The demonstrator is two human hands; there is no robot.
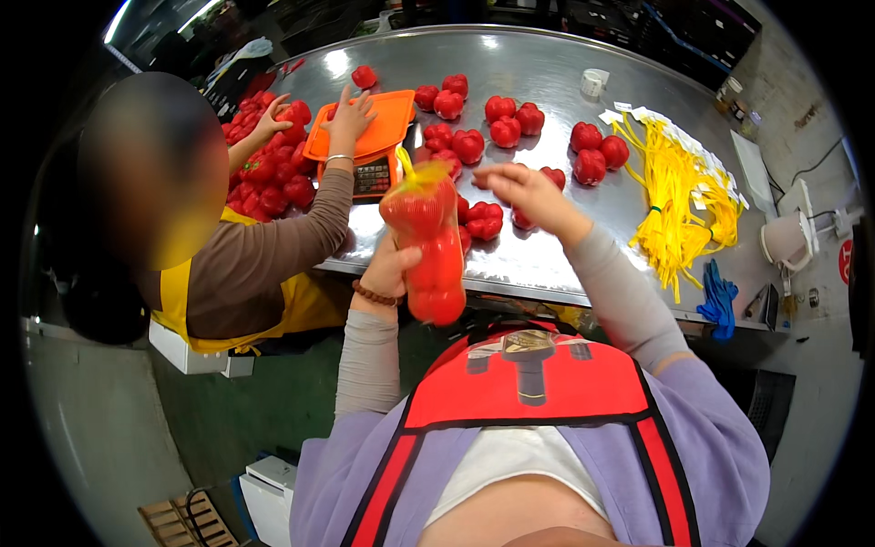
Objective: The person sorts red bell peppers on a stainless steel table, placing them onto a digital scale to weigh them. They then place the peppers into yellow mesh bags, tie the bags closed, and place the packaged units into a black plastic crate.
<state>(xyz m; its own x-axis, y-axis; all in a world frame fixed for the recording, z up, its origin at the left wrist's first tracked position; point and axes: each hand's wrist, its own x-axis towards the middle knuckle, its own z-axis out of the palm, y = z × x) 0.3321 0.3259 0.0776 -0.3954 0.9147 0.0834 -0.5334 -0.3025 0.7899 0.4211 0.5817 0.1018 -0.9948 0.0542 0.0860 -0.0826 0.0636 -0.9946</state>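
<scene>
A yellow net bag of red bell peppers (433,253) is upright in my left hand (391,265), whose thumb lies across its side. The bag's gathered yellow top (420,176) is blurred. My right hand (530,195) is raised to the right of the bag with the fingers extended and nothing seen in it. Below and around that hand, red bell peppers (485,221) rest on the stainless steel table (540,268). Some of them are partly hidden by the hand and the bag.
On the left, a co-worker's hands (352,122) are at an orange scale (391,123) and a pepper heap (273,171). Small pepper groups (599,152) dot the table. To the right lie yellow net bags with white tags (666,198) and blue gloves (718,301).
</scene>
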